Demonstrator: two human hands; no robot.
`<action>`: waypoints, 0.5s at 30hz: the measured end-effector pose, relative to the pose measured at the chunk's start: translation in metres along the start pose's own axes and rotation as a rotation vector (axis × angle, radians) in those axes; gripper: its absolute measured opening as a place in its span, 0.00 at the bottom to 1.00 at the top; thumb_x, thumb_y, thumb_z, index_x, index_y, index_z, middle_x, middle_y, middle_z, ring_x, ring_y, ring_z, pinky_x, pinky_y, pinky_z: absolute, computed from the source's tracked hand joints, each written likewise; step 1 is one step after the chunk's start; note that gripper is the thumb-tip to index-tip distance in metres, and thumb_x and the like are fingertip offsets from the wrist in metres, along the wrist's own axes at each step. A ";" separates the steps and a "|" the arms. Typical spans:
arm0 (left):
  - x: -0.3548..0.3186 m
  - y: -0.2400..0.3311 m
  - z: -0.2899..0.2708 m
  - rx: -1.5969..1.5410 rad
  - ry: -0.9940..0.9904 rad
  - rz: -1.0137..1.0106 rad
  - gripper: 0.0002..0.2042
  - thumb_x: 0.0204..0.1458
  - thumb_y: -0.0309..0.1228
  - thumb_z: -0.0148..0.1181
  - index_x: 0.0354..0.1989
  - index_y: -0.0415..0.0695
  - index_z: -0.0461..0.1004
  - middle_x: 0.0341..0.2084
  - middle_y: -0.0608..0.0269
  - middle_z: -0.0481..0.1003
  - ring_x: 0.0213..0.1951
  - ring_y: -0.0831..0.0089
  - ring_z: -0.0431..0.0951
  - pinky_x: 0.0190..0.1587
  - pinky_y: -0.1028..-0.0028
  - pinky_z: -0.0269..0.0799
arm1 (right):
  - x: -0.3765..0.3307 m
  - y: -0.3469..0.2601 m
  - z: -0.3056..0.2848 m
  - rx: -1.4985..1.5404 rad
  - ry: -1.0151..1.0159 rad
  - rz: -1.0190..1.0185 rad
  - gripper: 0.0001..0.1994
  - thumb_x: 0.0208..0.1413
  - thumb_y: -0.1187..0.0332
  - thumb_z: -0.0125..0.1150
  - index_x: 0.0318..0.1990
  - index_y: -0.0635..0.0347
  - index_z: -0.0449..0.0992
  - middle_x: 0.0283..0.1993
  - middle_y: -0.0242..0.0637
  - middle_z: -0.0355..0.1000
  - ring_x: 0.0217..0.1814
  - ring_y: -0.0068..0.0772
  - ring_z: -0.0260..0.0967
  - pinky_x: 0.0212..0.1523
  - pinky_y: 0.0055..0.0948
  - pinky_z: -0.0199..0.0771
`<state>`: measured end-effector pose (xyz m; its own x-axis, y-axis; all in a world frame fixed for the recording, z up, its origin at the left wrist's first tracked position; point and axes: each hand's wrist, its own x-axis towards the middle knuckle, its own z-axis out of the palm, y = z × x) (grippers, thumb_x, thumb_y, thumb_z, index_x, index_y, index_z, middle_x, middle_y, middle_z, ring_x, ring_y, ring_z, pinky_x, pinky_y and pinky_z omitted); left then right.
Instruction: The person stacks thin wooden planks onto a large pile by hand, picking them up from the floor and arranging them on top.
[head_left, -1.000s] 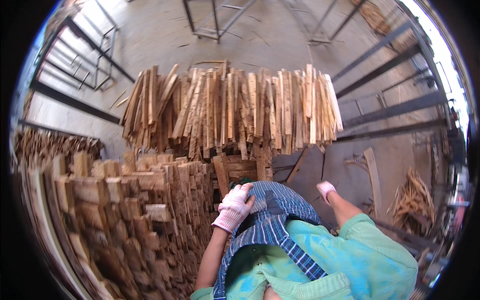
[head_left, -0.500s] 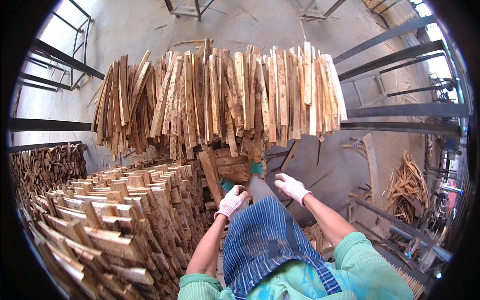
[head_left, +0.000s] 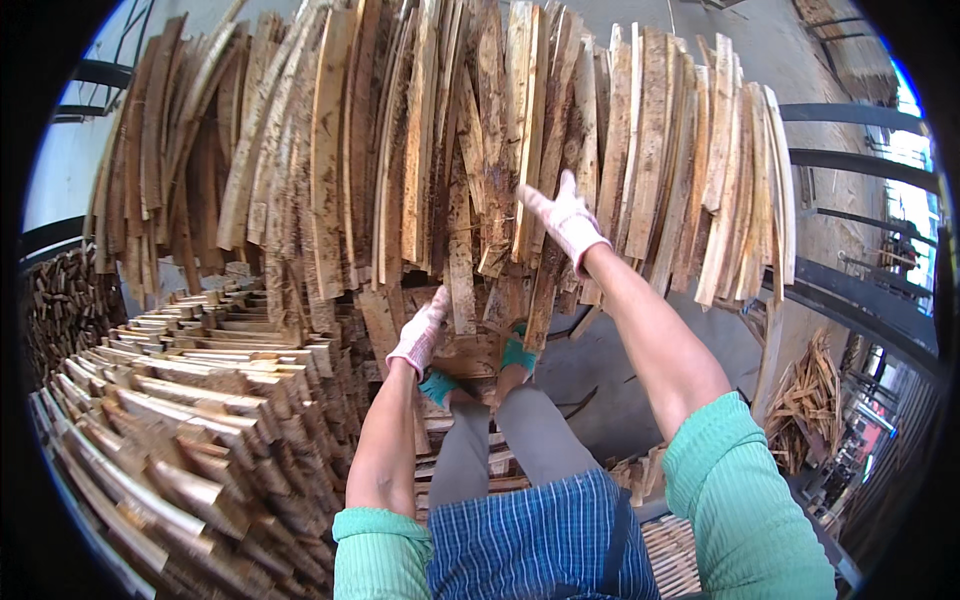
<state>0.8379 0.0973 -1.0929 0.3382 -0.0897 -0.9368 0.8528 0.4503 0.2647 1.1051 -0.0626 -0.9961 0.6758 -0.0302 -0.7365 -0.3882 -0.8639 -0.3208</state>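
Observation:
In front of me a long row of rough wooden slats (head_left: 430,150) lies side by side, their near ends hanging at uneven heights. My right hand (head_left: 567,222), in a pale pink-white glove, reaches over the near part of the row. Its fingers are stretched out and apart, and nothing is in it. Lower and to the left, my left hand (head_left: 422,328), gloved alike, is raised with fingers extended near the lower ends of the slats. It is open with nothing held; whether either hand touches the wood, I cannot tell.
A tall stack of wooden slats (head_left: 200,440) fills the left side. Dark metal rails (head_left: 860,165) run out on the right. My feet in green footwear (head_left: 517,352) are on wood below the row. A heap of scrap wood (head_left: 808,405) lies on the floor at right.
Both hands have moved forward, the right one up over the slats, the left one near their lower ends. My view has shifted, so the row looks closer and larger.

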 end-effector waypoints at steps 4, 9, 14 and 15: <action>0.089 -0.036 -0.017 -0.387 -0.005 0.107 0.47 0.49 0.70 0.55 0.70 0.48 0.60 0.66 0.55 0.65 0.64 0.56 0.65 0.65 0.51 0.61 | 0.001 -0.042 0.054 -0.039 0.018 0.094 0.67 0.41 0.25 0.60 0.75 0.45 0.20 0.78 0.61 0.18 0.80 0.68 0.24 0.74 0.63 0.38; 0.040 -0.001 0.062 -0.644 -0.187 0.172 0.46 0.42 0.70 0.63 0.64 0.49 0.67 0.59 0.57 0.71 0.58 0.57 0.70 0.60 0.51 0.67 | 0.020 -0.016 0.056 0.013 0.117 0.047 0.70 0.39 0.27 0.66 0.75 0.49 0.21 0.77 0.65 0.18 0.79 0.71 0.18 0.74 0.63 0.34; 0.022 -0.008 0.123 -0.528 -0.064 0.079 0.58 0.47 0.65 0.64 0.75 0.43 0.35 0.67 0.47 0.59 0.65 0.59 0.63 0.65 0.60 0.62 | 0.013 -0.011 0.032 0.093 -0.022 0.014 0.70 0.39 0.33 0.71 0.75 0.48 0.20 0.77 0.63 0.19 0.80 0.66 0.20 0.75 0.59 0.34; 0.017 -0.010 0.129 -0.401 -0.032 0.077 0.63 0.45 0.67 0.63 0.74 0.36 0.30 0.68 0.46 0.58 0.65 0.59 0.63 0.66 0.61 0.60 | 0.001 -0.021 0.022 0.143 -0.037 0.040 0.70 0.38 0.36 0.74 0.76 0.48 0.22 0.78 0.62 0.19 0.80 0.64 0.20 0.75 0.57 0.35</action>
<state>0.8868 -0.0236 -1.0815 0.4128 -0.0670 -0.9083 0.6037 0.7669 0.2178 1.0999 -0.0339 -1.0032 0.6356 -0.0423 -0.7709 -0.5015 -0.7818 -0.3706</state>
